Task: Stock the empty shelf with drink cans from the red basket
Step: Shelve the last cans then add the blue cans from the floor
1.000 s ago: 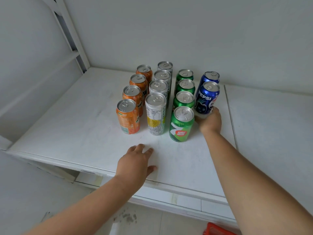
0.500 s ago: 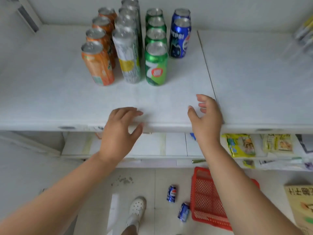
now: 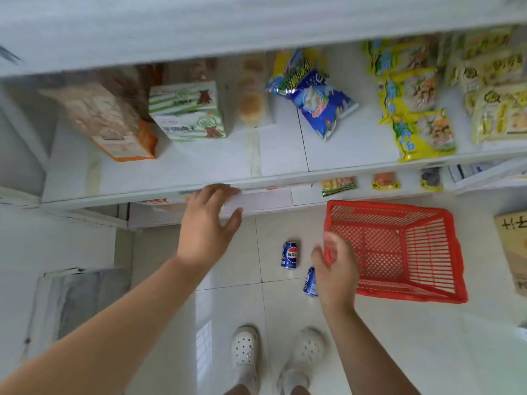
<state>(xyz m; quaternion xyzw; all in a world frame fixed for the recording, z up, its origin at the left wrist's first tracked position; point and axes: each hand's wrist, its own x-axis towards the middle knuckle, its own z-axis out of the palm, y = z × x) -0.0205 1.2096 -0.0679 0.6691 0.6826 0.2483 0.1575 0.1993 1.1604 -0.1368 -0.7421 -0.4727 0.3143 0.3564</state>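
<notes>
The red basket stands on the floor at the right, and I see no cans inside it. Two blue Pepsi cans lie on the tiles to its left: one in full view, the other partly behind my right hand. My right hand hangs open just above that second can, beside the basket's left wall, holding nothing. My left hand is open at the front edge of a lower shelf. The stocked top shelf with its can rows is out of view.
Lower shelves hold snack boxes, an orange bag, a blue bag and yellow packets. My white shoes stand on the tiled floor below. A cardboard box sits at the far right.
My view has swung down from the stocked shelf to the floor. Both hands left the shelf; the right hand dropped toward the can beside the basket, the left lowered to a lower shelf edge.
</notes>
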